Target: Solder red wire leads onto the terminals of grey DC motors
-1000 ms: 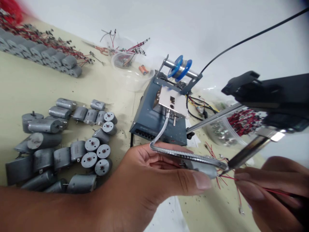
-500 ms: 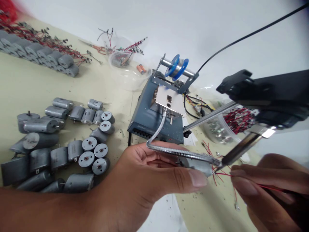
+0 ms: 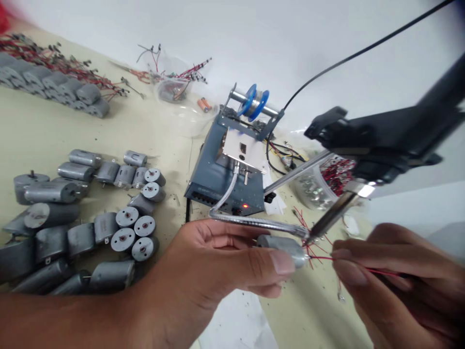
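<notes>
My left hand (image 3: 218,271) is closed around a small grey electric motor (image 3: 281,246), thumb on top, with the terminal end facing right. Between the thumb and fingers of my right hand (image 3: 378,276) is a thin red wire (image 3: 321,258); its left end meets the motor's terminal end. Just above that spot is the tip of a mounted soldering iron (image 3: 332,213), close to the motor; whether it touches cannot be made out. A braided metal feed tube (image 3: 261,223) runs over my left fingers and ends beside the iron tip.
A grey solder feeder (image 3: 232,179) with a lit red light and a blue solder spool (image 3: 253,103) stands behind my hands. Loose motors (image 3: 105,228) cover the left of the table. Stacked motors with wires (image 3: 54,85) lie farther back. Tubs of wires (image 3: 334,179) stand right.
The motor's terminal end now sits slightly lower, apart from the feed tube and iron tip. A red light has come on at the feeder. The whole view has shifted a little.
</notes>
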Demonstrator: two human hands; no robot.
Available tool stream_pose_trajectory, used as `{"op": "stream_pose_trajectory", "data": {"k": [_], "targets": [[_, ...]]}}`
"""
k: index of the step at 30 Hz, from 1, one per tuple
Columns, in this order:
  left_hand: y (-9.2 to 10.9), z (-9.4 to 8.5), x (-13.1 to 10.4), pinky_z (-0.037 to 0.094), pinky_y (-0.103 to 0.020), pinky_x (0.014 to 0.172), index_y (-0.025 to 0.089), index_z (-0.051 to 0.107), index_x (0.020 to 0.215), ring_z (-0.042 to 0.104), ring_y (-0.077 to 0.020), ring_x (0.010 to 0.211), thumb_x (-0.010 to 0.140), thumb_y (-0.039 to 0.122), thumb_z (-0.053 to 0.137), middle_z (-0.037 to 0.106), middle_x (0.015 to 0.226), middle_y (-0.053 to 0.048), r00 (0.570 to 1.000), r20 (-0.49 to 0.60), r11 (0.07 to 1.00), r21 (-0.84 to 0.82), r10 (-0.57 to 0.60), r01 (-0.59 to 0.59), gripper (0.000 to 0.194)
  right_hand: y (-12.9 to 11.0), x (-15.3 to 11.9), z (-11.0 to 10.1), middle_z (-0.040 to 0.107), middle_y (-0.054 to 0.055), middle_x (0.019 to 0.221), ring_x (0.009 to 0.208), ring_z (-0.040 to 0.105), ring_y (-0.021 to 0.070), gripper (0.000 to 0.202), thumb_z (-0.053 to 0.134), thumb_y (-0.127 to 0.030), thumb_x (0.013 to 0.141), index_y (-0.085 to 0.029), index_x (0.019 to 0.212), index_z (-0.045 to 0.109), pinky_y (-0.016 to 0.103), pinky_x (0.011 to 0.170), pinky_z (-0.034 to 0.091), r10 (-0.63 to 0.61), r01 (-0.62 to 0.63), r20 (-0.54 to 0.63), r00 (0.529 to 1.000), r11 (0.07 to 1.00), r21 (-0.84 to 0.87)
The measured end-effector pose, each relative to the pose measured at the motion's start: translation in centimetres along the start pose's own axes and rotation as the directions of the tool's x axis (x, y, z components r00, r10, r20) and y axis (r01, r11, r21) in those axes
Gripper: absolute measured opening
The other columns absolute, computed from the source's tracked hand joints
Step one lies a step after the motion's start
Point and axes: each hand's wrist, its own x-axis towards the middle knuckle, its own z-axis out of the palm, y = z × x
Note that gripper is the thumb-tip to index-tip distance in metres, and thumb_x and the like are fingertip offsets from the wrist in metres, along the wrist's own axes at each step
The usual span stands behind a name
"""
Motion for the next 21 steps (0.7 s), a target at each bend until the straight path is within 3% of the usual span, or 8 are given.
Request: {"op": "stream_pose_trajectory", "data": {"k": [3,6,12,21], "targets": [[-0.2,-0.2,0.0,0.063,-0.021,0.064,0.015,0.088,0.089,0.076,-0.0133,0.062,0.047,0.027,0.115,0.087,0.077,-0.002,0.997,-0.072,1.000,0.013,-0.006,0.007,0.052,-0.4,0.2,0.2,0.066,0.001,0.072,0.055,0.048,0.0133,0.017,0.079,-0.004,0.094,-0.021,0.096,0.078,0.028,0.041,0.033,-0.070,0.067,0.040,0.997,0.995,0.071],[-0.8,-0.7,0.4,0.063,-0.022,0.057,0.015,0.085,0.082,0.075,-0.0140,0.055,0.044,0.042,0.117,0.081,0.065,0.000,0.999,-0.047,1.000,0.014,0.011,-0.011,0.057,-0.3,0.5,0.5,0.065,0.000,0.073,0.055,0.049,0.0119,0.019,0.074,-0.001,0.094,-0.020,0.099,0.075,0.026,0.044,0.034,-0.153,0.147,0.056,0.987,0.984,0.100],[-1.9,-1.7,1.0,0.060,-0.020,0.049,0.016,0.084,0.078,0.076,-0.0156,0.052,0.054,0.049,0.115,0.080,0.064,-0.002,0.999,0.032,0.999,0.027,0.034,-0.035,0.051,-0.2,0.8,0.7,0.065,0.000,0.071,0.054,0.050,0.0120,0.020,0.070,0.000,0.092,-0.019,0.097,0.072,0.024,0.045,0.036,-0.243,0.239,0.027,0.970,0.966,0.101],[-1.6,-1.7,0.6,0.059,-0.018,0.047,0.018,0.086,0.077,0.079,-0.0163,0.054,0.064,0.050,0.111,0.081,0.067,-0.001,0.999,0.054,0.996,0.087,0.009,-0.014,0.042,-0.7,0.7,0.6,0.064,-0.002,0.070,0.053,0.049,0.0107,0.020,0.070,-0.002,0.091,-0.020,0.098,0.072,0.024,0.046,0.035,-0.237,0.235,0.015,0.971,0.968,0.086]]}}
